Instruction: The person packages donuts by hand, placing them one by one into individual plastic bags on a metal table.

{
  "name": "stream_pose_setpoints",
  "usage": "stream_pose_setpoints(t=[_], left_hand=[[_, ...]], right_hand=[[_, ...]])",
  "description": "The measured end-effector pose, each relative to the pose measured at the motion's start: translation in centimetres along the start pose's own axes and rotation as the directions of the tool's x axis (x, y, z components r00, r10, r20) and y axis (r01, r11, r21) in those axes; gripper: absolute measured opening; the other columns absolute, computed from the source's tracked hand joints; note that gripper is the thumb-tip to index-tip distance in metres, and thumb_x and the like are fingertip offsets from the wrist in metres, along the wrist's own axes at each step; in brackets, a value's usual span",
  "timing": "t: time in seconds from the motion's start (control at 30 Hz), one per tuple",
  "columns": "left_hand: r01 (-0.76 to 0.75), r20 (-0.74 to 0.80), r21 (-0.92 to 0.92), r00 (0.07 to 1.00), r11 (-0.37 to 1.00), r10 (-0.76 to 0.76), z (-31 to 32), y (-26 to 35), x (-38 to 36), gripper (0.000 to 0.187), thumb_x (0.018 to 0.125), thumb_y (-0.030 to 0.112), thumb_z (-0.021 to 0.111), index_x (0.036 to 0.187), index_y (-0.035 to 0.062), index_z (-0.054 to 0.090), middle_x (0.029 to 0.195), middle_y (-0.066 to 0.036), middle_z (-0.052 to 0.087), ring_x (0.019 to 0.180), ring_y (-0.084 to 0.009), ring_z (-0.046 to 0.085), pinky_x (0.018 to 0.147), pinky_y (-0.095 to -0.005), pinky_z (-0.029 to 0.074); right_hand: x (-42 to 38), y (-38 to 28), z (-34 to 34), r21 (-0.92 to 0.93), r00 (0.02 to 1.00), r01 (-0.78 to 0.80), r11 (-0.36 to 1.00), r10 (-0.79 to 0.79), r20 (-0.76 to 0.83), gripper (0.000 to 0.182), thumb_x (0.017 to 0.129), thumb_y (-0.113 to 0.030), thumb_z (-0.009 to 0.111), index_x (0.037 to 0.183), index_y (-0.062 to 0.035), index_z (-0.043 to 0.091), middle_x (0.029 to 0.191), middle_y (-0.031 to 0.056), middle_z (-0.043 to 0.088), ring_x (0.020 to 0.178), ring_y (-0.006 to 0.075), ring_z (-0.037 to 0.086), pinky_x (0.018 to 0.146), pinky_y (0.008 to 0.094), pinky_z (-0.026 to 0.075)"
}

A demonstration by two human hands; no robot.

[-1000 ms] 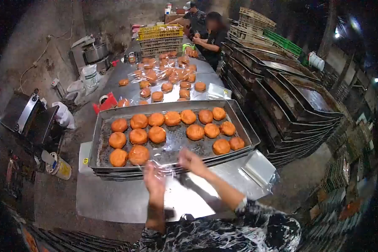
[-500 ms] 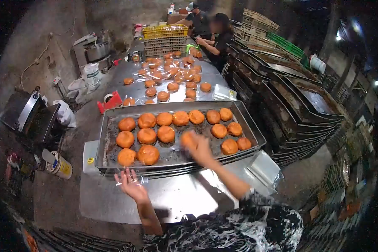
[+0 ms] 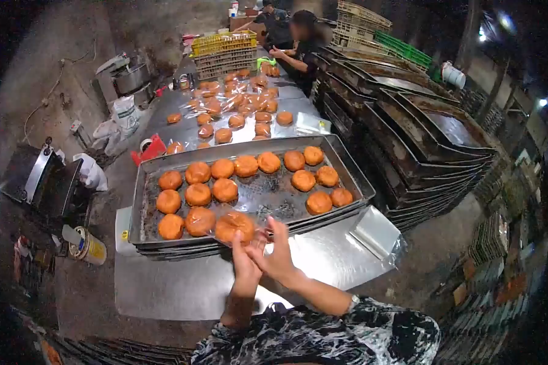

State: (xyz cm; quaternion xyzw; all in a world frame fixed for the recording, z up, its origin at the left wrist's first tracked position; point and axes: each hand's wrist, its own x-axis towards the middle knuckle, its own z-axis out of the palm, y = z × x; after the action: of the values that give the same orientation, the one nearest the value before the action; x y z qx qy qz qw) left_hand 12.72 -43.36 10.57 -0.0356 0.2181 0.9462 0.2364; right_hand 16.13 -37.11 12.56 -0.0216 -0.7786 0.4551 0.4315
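Note:
A round orange-brown bun point(image 3: 235, 225) sits in a clear plastic bag, held up over the front edge of the metal tray point(image 3: 164, 241). My left hand point(image 3: 245, 263) grips the bagged bun from below, its fingers against the plastic. Close beside it, touching, my right hand point(image 3: 280, 258) has its fingers at the bag's gathered end; its exact grip is partly hidden. Several unwrapped buns point(image 3: 225, 190) lie in the tray, with a bare patch of dark metal right of its middle.
A stack of clear bags point(image 3: 376, 232) lies on the steel table point(image 3: 164, 292) at right. Behind the tray are several bagged buns point(image 3: 237, 104), a red tape dispenser point(image 3: 149, 149) and stacked crates point(image 3: 225, 58). Stacked trays point(image 3: 432, 164) stand at right; two people work at the back.
My right hand has brought a bun from the tray to my left hand, and it is now inside the plastic bag. Both hands have come together. The view has shifted slightly.

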Motion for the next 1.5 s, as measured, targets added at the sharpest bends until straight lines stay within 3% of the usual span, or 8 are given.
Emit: stream_pose_setpoints(t=[0.13,0.23,0.33,0.43,0.5,0.63,0.93,1.5], left_hand=[[0.077,0.062,0.555,0.989,0.828,-0.133,-2.9,-2.2,-1.9,0.03,0.079,0.017,0.057,0.103,0.0002,0.05,0.091,-0.003,0.055,0.082,-0.0135,0.054,0.072,-0.0251,0.043],[-0.07,0.146,0.98,0.892,0.189,-0.428,-5.4,-5.4,-2.0,0.029,0.074,0.015,0.063,0.097,0.0009,0.054,0.087,-0.006,0.057,0.079,-0.0183,0.055,0.072,-0.0272,0.043],[-0.678,0.542,0.681,0.721,-0.277,-0.431,-14.0,-10.4,-0.8,0.029,0.07,0.02,0.061,0.093,0.0021,0.057,0.085,-0.015,0.058,0.088,-0.0312,0.052,0.077,-0.0392,0.04],[-0.637,0.486,0.752,0.708,-0.167,-0.513,-20.2,-12.1,1.9,0.025,0.072,0.021,0.058,0.088,0.0017,0.06,0.083,-0.016,0.057,0.08,-0.0289,0.055,0.077,-0.0344,0.042],[-0.365,0.21,0.892,0.857,-0.266,-0.47,-14.9,-9.7,-0.2,0.017,0.075,0.013,0.052,0.085,0.0014,0.059,0.08,-0.015,0.056,0.081,-0.0295,0.053,0.076,-0.0355,0.042],[-0.708,0.609,0.659,0.701,-0.255,-0.371,-18.9,-10.1,0.8,0.014,0.073,0.013,0.05,0.08,0.0035,0.059,0.075,-0.011,0.053,0.084,-0.0281,0.05,0.074,-0.0361,0.041],[-0.052,0.133,0.984,0.847,0.17,-0.514,-9.7,-7.3,0.6,0.025,0.083,0.019,0.051,0.09,-0.0026,0.06,0.088,-0.01,0.06,0.08,-0.0138,0.056,0.071,-0.0255,0.043],[-0.018,0.163,0.919,0.927,0.394,-0.339,-11.7,-6.1,-0.5,0.021,0.076,0.009,0.06,0.089,-0.0066,0.057,0.072,-0.007,0.06,0.067,-0.0119,0.057,0.062,-0.022,0.045]], right_hand=[[2.2,8.7,-2.2,-0.029,0.966,-0.045,0.999,0.051,0.254,0.027,0.068,-0.017,0.064,0.092,-0.0053,0.061,0.072,0.0108,0.058,0.063,0.0268,0.056,0.059,0.0341,0.046],[13.6,6.4,-3.0,-0.093,0.991,-0.092,0.991,0.1,0.086,0.021,0.072,-0.015,0.06,0.088,-0.0019,0.06,0.082,0.0156,0.06,0.075,0.0272,0.058,0.066,0.0363,0.045],[14.6,4.7,-1.1,-0.166,0.988,0.152,0.974,-0.151,0.017,0.03,0.073,-0.018,0.06,0.097,-0.0005,0.056,0.094,0.0177,0.058,0.088,0.029,0.055,0.076,0.037,0.043],[4.1,9.4,-2.1,-0.084,0.918,0.04,0.996,-0.003,0.396,0.044,0.076,-0.027,0.059,0.108,0.0003,0.05,0.102,0.0186,0.055,0.096,0.031,0.053,0.083,0.0363,0.041],[-4.2,7.4,-7.1,-0.326,0.469,-0.598,0.732,0.65,0.598,0.041,0.074,-0.035,0.06,0.1,-0.0043,0.057,0.088,0.0134,0.061,0.082,0.0216,0.058,0.071,0.0324,0.044],[-15.4,10.9,-11.1,-0.267,0.341,-0.594,0.759,0.539,0.77,0.032,0.077,-0.027,0.06,0.097,-0.0017,0.059,0.074,0.0066,0.061,0.069,0.0112,0.054,0.065,0.0266,0.044],[-13.0,9.4,-8.7,-0.104,0.564,-0.689,0.717,0.621,0.544,0.029,0.08,-0.028,0.057,0.092,-0.0015,0.059,0.073,0.001,0.057,0.063,0.0075,0.048,0.058,0.0248,0.042],[-11.0,7.0,-7.9,-0.335,0.728,-0.542,0.771,0.63,0.271,0.027,0.085,-0.028,0.046,0.083,-0.0021,0.042,0.057,0.0218,0.052,0.051,0.0402,0.051,0.047,0.0451,0.039]])
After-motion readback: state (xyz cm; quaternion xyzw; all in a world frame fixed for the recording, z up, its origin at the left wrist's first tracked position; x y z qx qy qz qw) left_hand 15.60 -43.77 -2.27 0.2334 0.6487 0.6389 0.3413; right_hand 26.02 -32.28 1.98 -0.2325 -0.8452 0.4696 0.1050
